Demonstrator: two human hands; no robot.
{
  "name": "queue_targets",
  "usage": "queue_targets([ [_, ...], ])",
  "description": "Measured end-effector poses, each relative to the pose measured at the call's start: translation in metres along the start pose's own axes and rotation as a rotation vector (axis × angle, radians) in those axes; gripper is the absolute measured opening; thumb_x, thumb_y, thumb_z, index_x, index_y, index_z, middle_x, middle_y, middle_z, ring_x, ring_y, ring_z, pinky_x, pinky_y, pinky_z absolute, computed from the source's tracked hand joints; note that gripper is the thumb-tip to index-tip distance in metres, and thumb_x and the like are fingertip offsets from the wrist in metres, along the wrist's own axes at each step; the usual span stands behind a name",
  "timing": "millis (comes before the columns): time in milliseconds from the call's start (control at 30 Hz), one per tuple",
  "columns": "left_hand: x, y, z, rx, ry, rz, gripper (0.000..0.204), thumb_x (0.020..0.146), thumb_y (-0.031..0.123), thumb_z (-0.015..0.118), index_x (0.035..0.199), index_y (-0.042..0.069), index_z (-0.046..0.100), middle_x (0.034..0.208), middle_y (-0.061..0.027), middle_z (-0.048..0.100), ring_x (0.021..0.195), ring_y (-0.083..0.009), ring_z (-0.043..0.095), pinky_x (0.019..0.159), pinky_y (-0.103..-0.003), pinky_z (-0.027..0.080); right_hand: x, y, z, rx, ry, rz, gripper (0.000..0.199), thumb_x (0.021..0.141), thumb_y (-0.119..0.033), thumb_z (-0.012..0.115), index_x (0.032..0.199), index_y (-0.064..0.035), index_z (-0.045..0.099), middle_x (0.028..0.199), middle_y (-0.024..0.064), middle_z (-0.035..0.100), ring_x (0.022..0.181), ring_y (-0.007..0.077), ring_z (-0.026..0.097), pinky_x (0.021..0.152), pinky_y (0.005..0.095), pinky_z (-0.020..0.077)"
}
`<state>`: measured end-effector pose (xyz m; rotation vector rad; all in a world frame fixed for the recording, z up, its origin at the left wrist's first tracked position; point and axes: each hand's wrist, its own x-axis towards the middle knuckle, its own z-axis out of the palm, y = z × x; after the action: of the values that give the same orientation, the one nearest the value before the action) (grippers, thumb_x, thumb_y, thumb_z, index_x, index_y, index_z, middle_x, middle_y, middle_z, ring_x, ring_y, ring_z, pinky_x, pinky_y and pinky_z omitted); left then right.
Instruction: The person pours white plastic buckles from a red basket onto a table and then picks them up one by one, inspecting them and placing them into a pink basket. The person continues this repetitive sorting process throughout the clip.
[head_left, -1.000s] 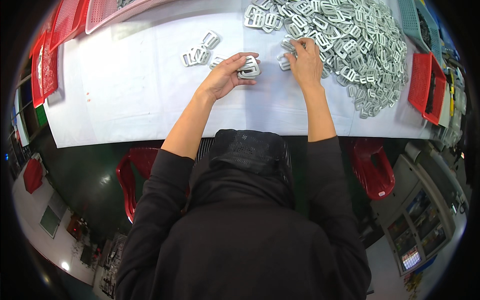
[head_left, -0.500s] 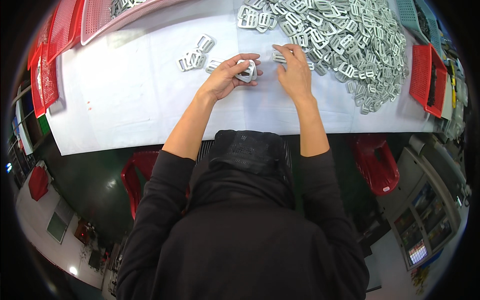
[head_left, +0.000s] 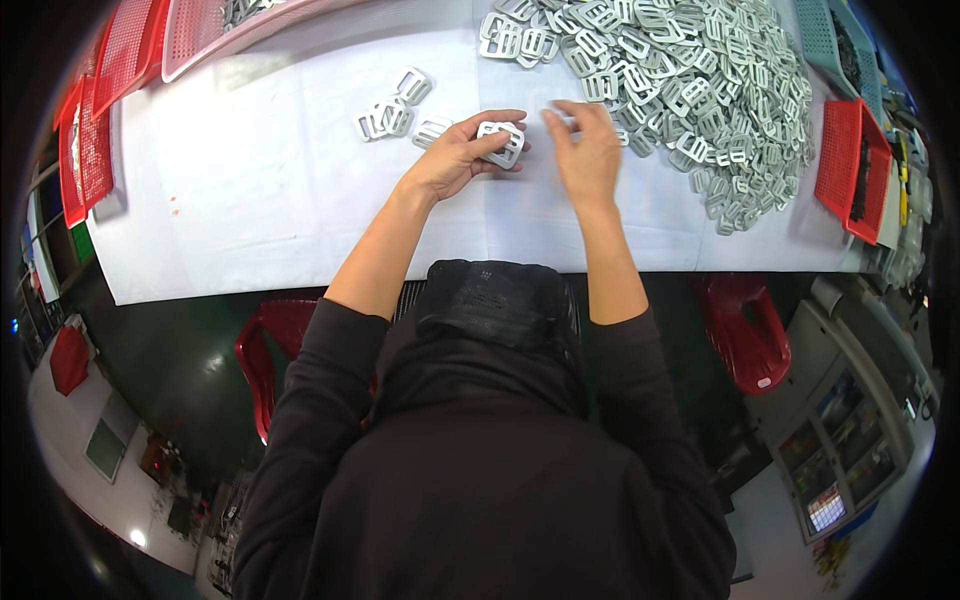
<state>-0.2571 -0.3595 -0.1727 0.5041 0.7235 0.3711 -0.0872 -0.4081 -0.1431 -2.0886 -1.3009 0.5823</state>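
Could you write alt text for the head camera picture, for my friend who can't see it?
A person's left hand holds silvery metal buckles at a white-covered table, with the blurred right hand close by. A large heap of similar buckles lies to the right, and a few loose buckles lie to the left. Red baskets are at the far left.

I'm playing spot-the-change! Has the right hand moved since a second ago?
Yes: the right hand moved left, away from the pile of silvery buckles.
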Motion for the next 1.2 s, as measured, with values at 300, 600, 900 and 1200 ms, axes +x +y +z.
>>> queue_targets([
  [300, -0.004, 0.011, -0.006, -0.077, 0.027, 0.019, 0.033, 0.09, 0.02, 0.053, 0.117, 0.002, 0.049, 0.116, -0.0119, 0.053, 0.105, -0.0231, 0.056, 0.085, -0.037, 0.052, 0.002, 0.047, -0.003, -0.461, 0.158, -0.248, 0.026, 0.072, -0.014, 0.068, 0.096, -0.0094, 0.062, 0.089, 0.0012, 0.055, 0.085, 0.024, 0.053, 0.066, 0.036, 0.0461],
  [600, -0.007, 0.019, -0.013, -0.158, -0.001, 0.049, 0.041, 0.095, 0.033, 0.038, 0.117, 0.0, 0.049, 0.116, -0.0142, 0.053, 0.106, -0.0265, 0.055, 0.086, -0.039, 0.051, -0.001, 0.043, 0.011, -0.462, 0.199, -0.307, 0.026, 0.076, -0.017, 0.065, 0.101, -0.0088, 0.062, 0.086, 0.0016, 0.058, 0.081, 0.0224, 0.054, 0.066, 0.0354, 0.0461],
  [900, -0.023, 0.044, 0.003, -0.265, 0.09, 0.071, 0.046, 0.098, 0.036, 0.025, 0.117, 0.001, 0.047, 0.113, -0.0146, 0.055, 0.105, -0.0233, 0.056, 0.088, -0.042, 0.05, 0.007, -0.076, 0.017, 0.226, -0.157, -0.049, 0.014, 0.083, -0.014, 0.059, 0.089, -0.0043, 0.067, 0.076, 0.0052, 0.056, 0.063, 0.0137, 0.052, 0.058, 0.0274, 0.043],
  [1200, -0.043, 0.186, 0.008, -0.004, 0.307, 0.394, 0.045, 0.097, 0.033, 0.033, 0.122, -0.004, 0.041, 0.113, -0.014, 0.055, 0.104, -0.0232, 0.056, 0.09, -0.04, 0.047, 0.101, -0.163, 0.053, 0.403, -0.013, -0.182, 0.017, 0.083, -0.017, 0.059, 0.087, -0.002, 0.066, 0.079, 0.0127, 0.059, 0.073, 0.0244, 0.059, 0.066, 0.0334, 0.0459],
])
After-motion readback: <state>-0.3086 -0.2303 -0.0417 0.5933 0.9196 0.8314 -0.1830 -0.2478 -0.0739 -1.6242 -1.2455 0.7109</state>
